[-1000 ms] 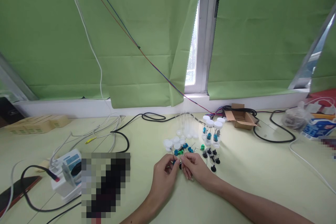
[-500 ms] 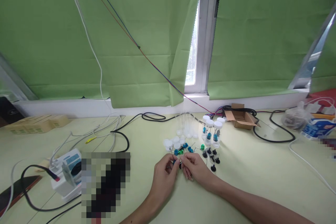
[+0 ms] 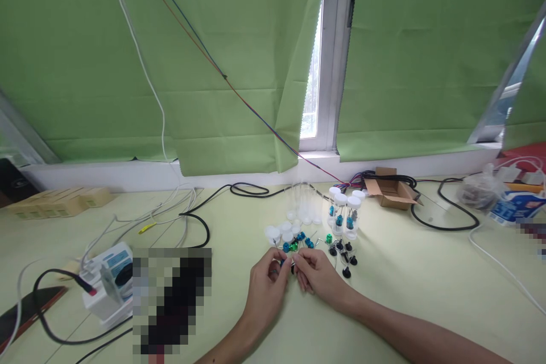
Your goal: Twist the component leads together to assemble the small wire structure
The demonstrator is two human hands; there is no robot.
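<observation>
My left hand (image 3: 268, 281) is closed, thumb and fingers pinching a small blue piece with a thin rod (image 3: 282, 262). Its fingertips meet those of my right hand (image 3: 316, 273), which is also closed in a pinch; what it grips is mostly hidden, with a dark bit showing between the hands. Just beyond the fingers lie blue pieces (image 3: 309, 243) and a green piece (image 3: 293, 247) with thin metal rods. To the right of my right hand are several black cone-like pieces (image 3: 346, 273) and another green piece (image 3: 329, 238). White round caps (image 3: 288, 236) sit behind my left hand.
Clear tubes (image 3: 305, 205) stand farther back; several white-capped tubes (image 3: 350, 219) with blue pieces inside stand right of them. An open cardboard box (image 3: 390, 196) is behind. A white power strip (image 3: 106, 284) with cables is at left, and a plastic bag (image 3: 480, 189) at right.
Both hands stay nearly in place with fingertips together. The thin rod at my left fingers has tilted or shifted slightly and shows less.
</observation>
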